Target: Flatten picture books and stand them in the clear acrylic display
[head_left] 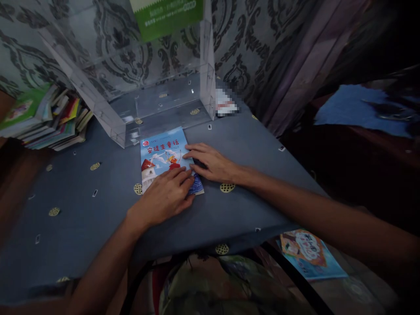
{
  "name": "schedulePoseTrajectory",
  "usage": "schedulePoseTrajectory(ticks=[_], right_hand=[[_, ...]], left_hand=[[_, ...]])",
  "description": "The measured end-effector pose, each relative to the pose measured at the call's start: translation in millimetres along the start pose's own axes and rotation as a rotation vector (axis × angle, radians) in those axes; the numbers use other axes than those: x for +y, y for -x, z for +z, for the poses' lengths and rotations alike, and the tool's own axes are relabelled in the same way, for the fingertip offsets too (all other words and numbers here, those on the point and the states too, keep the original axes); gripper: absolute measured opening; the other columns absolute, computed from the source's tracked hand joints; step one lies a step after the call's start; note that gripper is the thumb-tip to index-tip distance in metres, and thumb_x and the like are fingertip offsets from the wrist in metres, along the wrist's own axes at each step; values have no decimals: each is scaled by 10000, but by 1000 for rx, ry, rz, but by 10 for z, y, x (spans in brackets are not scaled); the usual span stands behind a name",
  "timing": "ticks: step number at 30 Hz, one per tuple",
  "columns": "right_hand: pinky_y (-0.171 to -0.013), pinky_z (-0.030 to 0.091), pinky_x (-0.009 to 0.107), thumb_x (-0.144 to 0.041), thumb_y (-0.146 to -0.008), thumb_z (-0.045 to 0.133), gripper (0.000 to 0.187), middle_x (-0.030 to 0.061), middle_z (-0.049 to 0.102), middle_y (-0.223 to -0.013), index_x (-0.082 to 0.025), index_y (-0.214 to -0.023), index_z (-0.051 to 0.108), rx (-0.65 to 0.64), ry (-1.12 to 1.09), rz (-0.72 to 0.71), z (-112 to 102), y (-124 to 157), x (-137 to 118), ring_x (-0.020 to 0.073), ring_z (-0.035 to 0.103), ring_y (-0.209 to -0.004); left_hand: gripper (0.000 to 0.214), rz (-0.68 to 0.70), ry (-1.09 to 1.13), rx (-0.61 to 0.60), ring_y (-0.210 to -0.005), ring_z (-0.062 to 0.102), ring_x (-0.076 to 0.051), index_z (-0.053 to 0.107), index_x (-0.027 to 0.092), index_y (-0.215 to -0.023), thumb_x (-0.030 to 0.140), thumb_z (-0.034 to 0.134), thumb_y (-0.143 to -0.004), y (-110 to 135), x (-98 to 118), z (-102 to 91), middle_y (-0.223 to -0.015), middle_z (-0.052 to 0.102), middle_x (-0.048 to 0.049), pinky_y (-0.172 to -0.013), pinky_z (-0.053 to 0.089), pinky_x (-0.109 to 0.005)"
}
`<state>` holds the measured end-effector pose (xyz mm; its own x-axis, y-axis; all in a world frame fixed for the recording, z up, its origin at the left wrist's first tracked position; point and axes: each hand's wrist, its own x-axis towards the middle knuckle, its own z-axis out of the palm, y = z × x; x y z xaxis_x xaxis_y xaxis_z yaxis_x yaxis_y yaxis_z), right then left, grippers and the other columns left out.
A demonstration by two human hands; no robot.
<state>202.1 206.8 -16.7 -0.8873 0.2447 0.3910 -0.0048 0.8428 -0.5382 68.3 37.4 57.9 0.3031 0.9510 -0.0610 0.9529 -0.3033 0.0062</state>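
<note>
A thin blue picture book (160,153) with red Chinese title letters lies flat on the blue-grey tablecloth (85,210), just in front of a clear plastic box (154,94). My left hand (166,197) rests palm down on the book's lower part, fingers stretched out and close together. My right hand (211,162) lies flat on the book's right edge, fingers extended toward its middle. Neither hand is closed around anything.
A pile of colourful books (49,120) sits at the table's far left. The open-fronted clear box stands against a patterned curtain (262,48), with a green sign (167,17) above. Another picture book (310,253) lies below the table's right edge.
</note>
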Motion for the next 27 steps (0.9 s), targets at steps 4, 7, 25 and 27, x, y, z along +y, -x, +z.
schedulePoseTrajectory(ticks=[4,7,25,27], right_hand=[[-1124,416,549,-313,-942,550,381,152,585,-1408,-191,-1294,628,-28,-23,-18,-63,-13,4,295,490,-1376],[-1133,399,552,-387,-949,568,432,168,558,-1440,-183,-1326,611,-87,-62,-16,-153,-19,-2,302,476,-1388],[-1204,265,585,-628,-835,692,822,136,365,-1606,-263,-1521,424,-285,-161,14,-269,-11,29,329,289,-1504],[-1210,245,594,-649,-790,730,917,138,315,-1634,-269,-1547,381,-318,-138,20,-271,-8,15,344,248,-1521]], left_hand=[[305,59,-17,67,-1251,609,-297,632,116,-1210,278,564,-962,17,-33,-6,-1261,689,-151,-1035,536,-461],[294,91,-22,102,-1217,630,-297,644,92,-1185,263,562,-960,20,-46,-13,-1234,696,-163,-1005,557,-449],[234,73,-19,58,-1156,644,-281,660,137,-1107,276,539,-963,14,-45,-80,-1211,694,-133,-929,579,-438],[249,64,-21,63,-1175,636,-280,651,151,-1145,279,541,-962,14,-49,-72,-1221,694,-122,-939,576,-435]])
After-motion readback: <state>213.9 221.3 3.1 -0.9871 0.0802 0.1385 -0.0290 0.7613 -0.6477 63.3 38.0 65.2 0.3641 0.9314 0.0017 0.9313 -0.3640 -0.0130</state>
